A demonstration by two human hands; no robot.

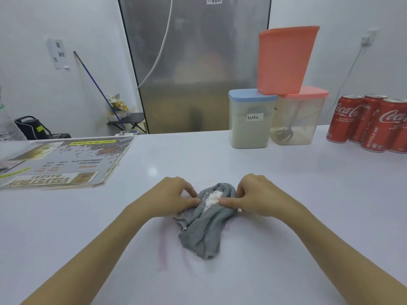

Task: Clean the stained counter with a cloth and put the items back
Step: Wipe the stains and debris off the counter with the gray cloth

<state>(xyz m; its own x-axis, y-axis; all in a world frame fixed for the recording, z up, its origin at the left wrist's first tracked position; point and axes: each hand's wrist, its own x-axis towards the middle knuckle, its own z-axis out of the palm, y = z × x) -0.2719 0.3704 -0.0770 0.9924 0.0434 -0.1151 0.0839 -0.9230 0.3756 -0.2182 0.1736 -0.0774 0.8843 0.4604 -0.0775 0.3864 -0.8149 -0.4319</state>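
While both hands (169, 198) (256, 198) pinch the grey cloth (203, 225) around white powder (211, 198), the "latte" container (251, 119) holds pale powder beside Coca-Cola cans (370, 123).

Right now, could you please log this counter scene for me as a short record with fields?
left hand: left hand pinches the grey cloth
right hand: right hand pinches the same cloth
cloth contents: white powder gathered in the fold
counter: white counter, faint pink streaks beside the cloth
back right: latte container, two pink-lidded containers, cola cans
left: menu board, lying flat
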